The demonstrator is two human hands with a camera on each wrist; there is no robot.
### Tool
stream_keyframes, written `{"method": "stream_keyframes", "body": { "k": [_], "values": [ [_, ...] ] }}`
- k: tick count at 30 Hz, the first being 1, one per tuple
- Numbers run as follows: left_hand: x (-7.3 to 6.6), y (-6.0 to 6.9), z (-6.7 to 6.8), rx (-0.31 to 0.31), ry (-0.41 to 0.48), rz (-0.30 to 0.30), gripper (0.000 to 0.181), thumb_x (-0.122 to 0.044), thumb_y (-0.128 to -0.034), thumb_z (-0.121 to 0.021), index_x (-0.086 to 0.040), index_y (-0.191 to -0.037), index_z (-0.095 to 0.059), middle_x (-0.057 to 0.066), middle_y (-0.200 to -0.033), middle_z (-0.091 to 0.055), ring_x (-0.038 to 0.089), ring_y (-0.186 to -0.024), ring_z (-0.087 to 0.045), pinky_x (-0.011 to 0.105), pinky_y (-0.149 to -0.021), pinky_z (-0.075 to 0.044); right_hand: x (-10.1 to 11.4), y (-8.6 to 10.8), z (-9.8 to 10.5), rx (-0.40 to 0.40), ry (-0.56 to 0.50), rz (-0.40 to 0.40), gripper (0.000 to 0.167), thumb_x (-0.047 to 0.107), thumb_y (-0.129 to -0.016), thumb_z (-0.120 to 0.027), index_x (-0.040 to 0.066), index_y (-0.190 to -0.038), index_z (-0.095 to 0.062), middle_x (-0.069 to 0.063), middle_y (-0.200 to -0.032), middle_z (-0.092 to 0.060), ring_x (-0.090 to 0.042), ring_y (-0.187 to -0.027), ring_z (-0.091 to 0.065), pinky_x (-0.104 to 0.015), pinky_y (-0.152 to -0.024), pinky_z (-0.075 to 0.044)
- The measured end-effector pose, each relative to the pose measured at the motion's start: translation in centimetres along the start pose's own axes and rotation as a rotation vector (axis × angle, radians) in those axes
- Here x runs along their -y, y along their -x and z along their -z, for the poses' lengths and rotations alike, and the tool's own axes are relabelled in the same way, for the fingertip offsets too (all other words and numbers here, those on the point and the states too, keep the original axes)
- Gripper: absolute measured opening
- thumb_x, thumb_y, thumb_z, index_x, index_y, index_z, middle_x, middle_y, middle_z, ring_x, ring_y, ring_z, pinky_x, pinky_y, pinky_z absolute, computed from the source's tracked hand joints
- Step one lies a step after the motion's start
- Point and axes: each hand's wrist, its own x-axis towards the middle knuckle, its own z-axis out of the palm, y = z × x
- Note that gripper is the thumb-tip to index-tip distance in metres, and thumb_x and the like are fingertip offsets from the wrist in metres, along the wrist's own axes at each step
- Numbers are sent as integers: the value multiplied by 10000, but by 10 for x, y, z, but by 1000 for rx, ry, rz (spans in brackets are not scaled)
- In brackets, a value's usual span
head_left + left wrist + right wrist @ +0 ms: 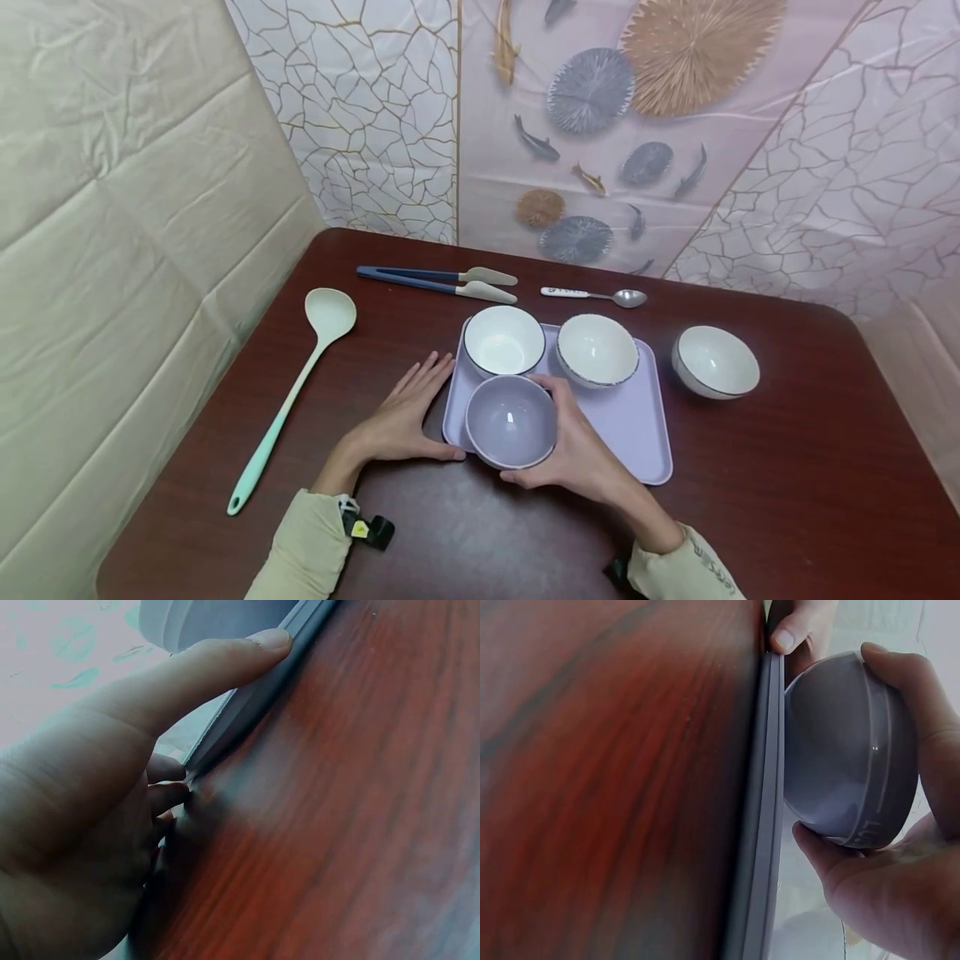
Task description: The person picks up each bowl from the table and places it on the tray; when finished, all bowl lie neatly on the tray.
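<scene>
My right hand (579,450) grips a lavender-grey bowl (512,422) by its sides, thumb at the near side and fingers at the far side. The bowl is over the front left part of a lilac tray (637,437); in the right wrist view its base is tilted close against the tray. With fingers spread, my left hand (405,417) touches the tray's left side, its thumb (255,649) against the front edge near the corner. Behind the lavender bowl, a white bowl with a dark rim (504,343) and a second white bowl (597,352) stand on the tray.
Right of the tray stands another white bowl (716,362). A pale green ladle (288,400) lies at the left. Blue-handled tongs (442,282) and a white-handled spoon (592,294) lie behind the tray on the dark red table (810,467). Curtains hang behind.
</scene>
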Motion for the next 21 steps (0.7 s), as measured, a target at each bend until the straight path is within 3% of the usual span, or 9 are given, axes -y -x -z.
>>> {"method": "stream_keyframes", "body": {
  "k": [21],
  "values": [
    [-2, 1, 2, -5, -13, -16, 1240, -649, -689, -779, -37, -1565, -149, 123, -1618, -137, 290, -1485, -39, 462, -1183, -57, 0, -19, -11, -20, 64, 52, 1225, 416, -469, -982, 99, -1441, -306, -20, -1343, -414, -164, -1175, -485, -417, -967, -439]
  ]
}}
